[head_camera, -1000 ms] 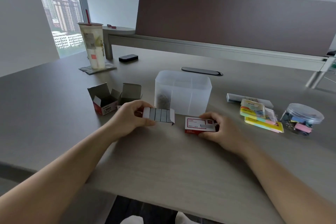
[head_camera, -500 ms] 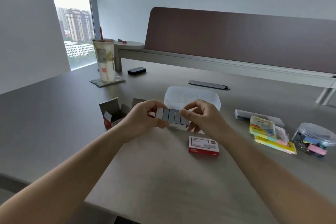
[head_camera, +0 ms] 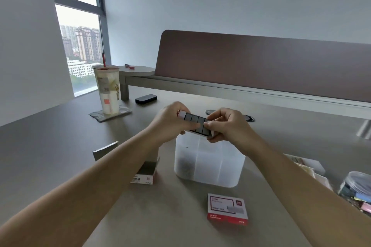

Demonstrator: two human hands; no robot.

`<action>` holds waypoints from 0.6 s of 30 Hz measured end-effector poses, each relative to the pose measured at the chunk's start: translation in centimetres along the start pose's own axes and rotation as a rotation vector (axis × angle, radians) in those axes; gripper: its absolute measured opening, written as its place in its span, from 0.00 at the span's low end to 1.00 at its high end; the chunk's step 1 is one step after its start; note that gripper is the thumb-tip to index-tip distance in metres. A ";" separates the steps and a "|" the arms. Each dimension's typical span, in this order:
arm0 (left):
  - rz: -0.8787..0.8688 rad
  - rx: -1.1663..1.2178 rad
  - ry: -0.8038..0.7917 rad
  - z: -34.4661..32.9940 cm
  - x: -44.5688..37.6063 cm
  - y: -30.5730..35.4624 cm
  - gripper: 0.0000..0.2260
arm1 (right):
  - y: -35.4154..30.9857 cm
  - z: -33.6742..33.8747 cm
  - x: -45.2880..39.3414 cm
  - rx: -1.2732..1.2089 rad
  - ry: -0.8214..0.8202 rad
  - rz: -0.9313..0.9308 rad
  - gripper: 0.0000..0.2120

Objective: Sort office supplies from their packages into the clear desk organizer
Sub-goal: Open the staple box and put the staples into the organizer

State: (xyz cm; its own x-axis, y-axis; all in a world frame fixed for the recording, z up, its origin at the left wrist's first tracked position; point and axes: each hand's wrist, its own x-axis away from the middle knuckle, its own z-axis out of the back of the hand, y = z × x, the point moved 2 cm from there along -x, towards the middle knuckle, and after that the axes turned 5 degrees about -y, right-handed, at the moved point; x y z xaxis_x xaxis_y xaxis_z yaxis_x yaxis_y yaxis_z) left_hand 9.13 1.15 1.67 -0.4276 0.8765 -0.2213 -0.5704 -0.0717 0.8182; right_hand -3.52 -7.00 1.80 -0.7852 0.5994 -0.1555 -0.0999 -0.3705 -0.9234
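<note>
Both hands hold a white inner tray of grey staple strips in the air above the clear desk organizer. My left hand grips the tray's left end. My right hand pinches its right end. The organizer stands on the desk, divided into compartments, with dark small items in its left one. A red-and-white staple box sleeve lies on the desk in front of it.
Opened small boxes lie left of the organizer, partly under my left forearm. Sticky notes and a round tub of binder clips sit at right. A drink cup and a black object stand farther back.
My right hand left the red box sleeve on the desk and took the tray's right end. Both hands lifted the tray from the desk to above the organizer.
</note>
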 end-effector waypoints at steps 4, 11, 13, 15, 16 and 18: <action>-0.032 -0.087 -0.023 -0.5 -2.0 -0.4 0.14 | 0.9 0.8 -1.5 0.143 0.033 0.011 0.06; -0.130 -0.138 -0.113 -1.4 -3.5 -1.6 0.15 | 2.3 1.5 -1.6 0.331 -0.030 0.008 0.09; -0.148 -0.140 -0.145 -1.7 -3.6 -1.7 0.15 | 2.4 1.7 -1.3 0.343 -0.045 0.010 0.11; -0.163 -0.151 -0.178 -2.1 -3.6 -1.9 0.16 | 2.8 1.7 -1.0 0.380 -0.054 -0.005 0.13; -0.170 -0.159 -0.189 -2.3 -3.6 -1.9 0.16 | 2.9 1.6 -0.9 0.391 -0.061 -0.016 0.14; -0.179 -0.178 -0.199 -2.4 -3.4 -2.0 0.16 | 3.1 1.5 -0.7 0.405 -0.078 -0.032 0.16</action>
State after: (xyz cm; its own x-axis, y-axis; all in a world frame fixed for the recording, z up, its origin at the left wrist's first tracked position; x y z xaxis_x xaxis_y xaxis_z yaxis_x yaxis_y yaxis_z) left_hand 10.04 -2.88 -0.53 -0.1740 0.9574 -0.2306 -0.7451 0.0251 0.6665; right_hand -4.15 -9.65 -0.45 -0.8203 0.5653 -0.0870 -0.3456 -0.6110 -0.7122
